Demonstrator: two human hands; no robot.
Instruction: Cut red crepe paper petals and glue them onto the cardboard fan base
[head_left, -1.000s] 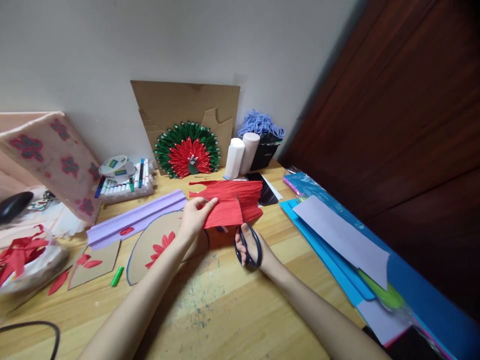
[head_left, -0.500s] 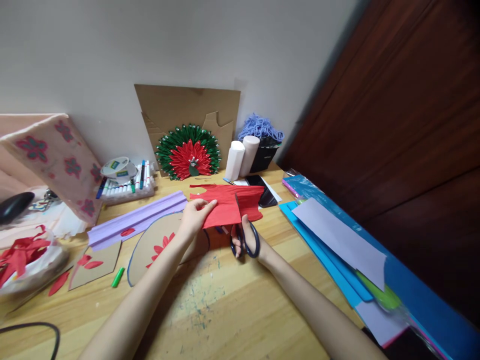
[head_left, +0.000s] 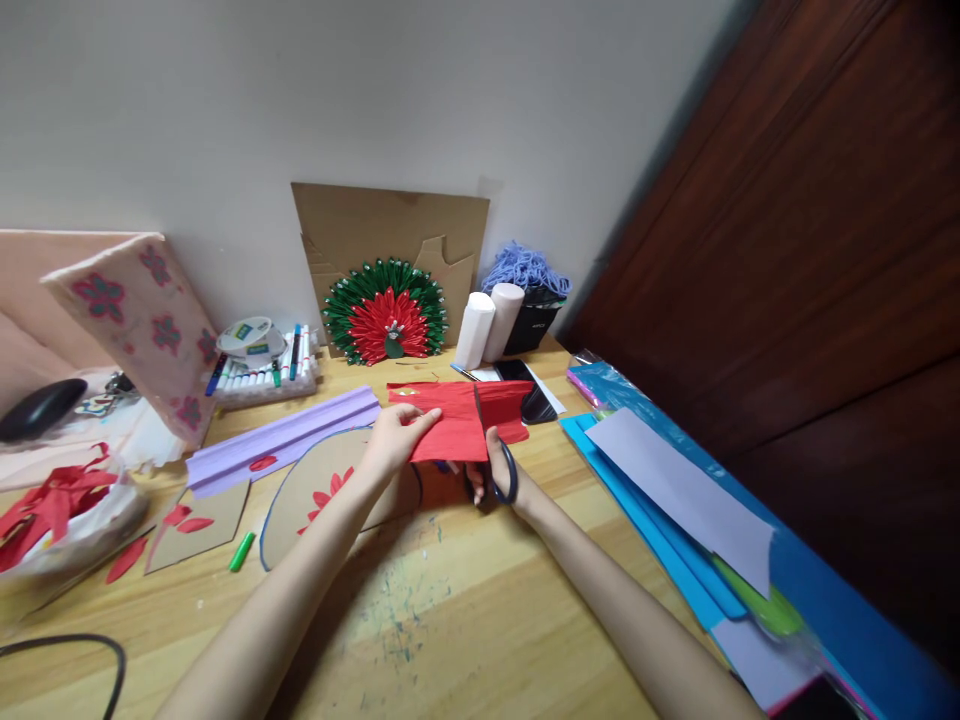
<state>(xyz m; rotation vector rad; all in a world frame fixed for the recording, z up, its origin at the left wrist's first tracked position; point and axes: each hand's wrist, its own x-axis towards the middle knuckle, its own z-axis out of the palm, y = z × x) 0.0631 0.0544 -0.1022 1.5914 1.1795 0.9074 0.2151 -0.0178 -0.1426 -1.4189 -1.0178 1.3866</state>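
Note:
Red crepe paper (head_left: pixel 454 425) is pinched between the thumb and fingers of my left hand (head_left: pixel 397 437), above the table. My right hand (head_left: pixel 504 470) grips scissors (head_left: pixel 511 478) with dark blue handles. Their blade runs up across the red paper, with paper on both sides of it. Under my left forearm lies a round piece of cardboard (head_left: pixel 289 505) with a blue edge and red petals (head_left: pixel 330 492) on it. A strip of purple crepe paper (head_left: pixel 300 440) lies to the left of my left hand.
A cardboard panel (head_left: pixel 390 220) with a green and red paper peacock (head_left: pixel 390 315) leans against the wall. Markers (head_left: pixel 262 375), white rolls (head_left: pixel 475 330) and a phone (head_left: pixel 538 405) stand or lie at the back. Blue and lilac sheets (head_left: pixel 690 490) line the right. A green cap (head_left: pixel 241 552) lies left.
The scissor handles have come closer together, and the blade now reaches up to the red paper's far edge. The whole view has shifted slightly. My left hand keeps its hold.

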